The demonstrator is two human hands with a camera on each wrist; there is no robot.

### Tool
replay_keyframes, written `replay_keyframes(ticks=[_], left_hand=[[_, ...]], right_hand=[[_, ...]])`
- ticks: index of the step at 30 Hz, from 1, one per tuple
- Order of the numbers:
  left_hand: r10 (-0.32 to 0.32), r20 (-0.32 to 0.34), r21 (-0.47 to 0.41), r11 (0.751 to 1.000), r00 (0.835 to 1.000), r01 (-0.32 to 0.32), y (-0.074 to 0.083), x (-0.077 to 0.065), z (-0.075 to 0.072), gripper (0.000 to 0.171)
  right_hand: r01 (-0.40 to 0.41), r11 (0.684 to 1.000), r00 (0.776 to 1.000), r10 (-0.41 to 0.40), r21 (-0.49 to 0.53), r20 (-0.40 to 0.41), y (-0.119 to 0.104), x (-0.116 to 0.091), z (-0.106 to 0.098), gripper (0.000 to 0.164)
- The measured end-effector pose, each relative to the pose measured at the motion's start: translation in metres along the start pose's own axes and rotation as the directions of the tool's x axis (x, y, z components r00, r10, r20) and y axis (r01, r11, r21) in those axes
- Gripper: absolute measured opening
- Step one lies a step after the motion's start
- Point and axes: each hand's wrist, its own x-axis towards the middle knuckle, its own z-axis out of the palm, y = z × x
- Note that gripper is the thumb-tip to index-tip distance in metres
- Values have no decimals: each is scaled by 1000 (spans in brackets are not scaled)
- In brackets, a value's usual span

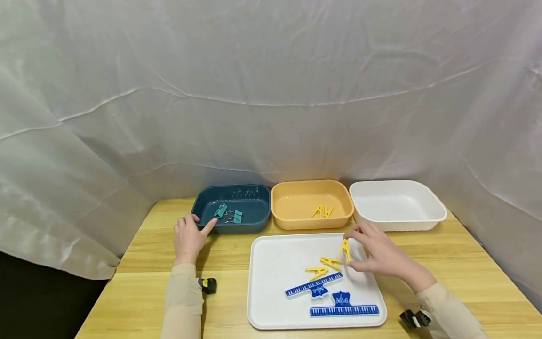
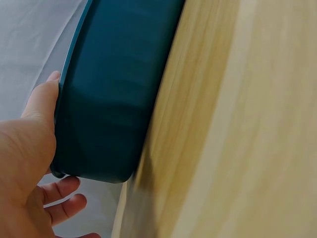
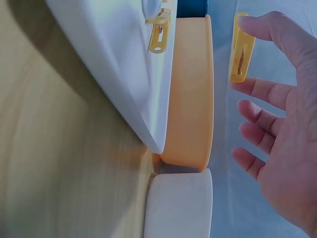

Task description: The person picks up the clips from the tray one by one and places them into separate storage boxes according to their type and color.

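Head view, looking down: on a wood-grain table (image 1: 228, 263), a right hand (image 1: 378, 252) pinches one yellow clothes peg (image 1: 345, 246) between thumb and index finger above the far right part of a white tray (image 1: 271, 263). The held peg's long axis points away from the person, its splayed legs toward them. Ahead and to the left of that grip is the yellow bin (image 1: 311, 225), its right end nearest and two pegs (image 1: 317, 210) inside; the white bin (image 1: 400, 225) lies ahead and to the right. On the tray, left of the held peg, are two loose pegs (image 1: 330, 262) and, nearer the person, two blue keyboard-patterned clips (image 1: 344, 310). The left hand (image 1: 189, 240), much farther from the held peg, holds the near left corner of a dark teal bin (image 1: 237, 228) with teal binder clips (image 1: 238, 216) inside. Left wrist view: the thumb (image 2: 43, 96) hooks over that bin's rim, while some fingers curl loosely past its corner. Right wrist view, turned sideways: the held peg spans from thumb tip to index fingertip, higher than the bin rims, against a pale curtain (image 3: 225, 148); the other three fingers touch nothing.
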Motion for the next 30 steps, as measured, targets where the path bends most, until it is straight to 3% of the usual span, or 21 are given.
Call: replay_keyframes(ticks=[7, 17, 25, 30], left_hand=[[20, -11, 26, 999, 1000, -20, 2, 0, -2, 67], [-3, 3, 44, 999, 1000, 3, 0, -1, -2, 74], [-10, 4, 47, 999, 1000, 10, 2, -1, -3, 65], [-11, 6, 47, 999, 1000, 11, 2, -1, -3, 65]], right_hand=[[29, 1000, 1000, -29, 4, 3, -4, 8, 1, 57], [58, 998, 998, -58, 3, 14, -11, 20, 3, 59], [117, 993, 993, -117, -16, -9, -13, 31, 6, 59], [106, 994, 994, -106, 21, 19, -17, 37, 6, 58]])
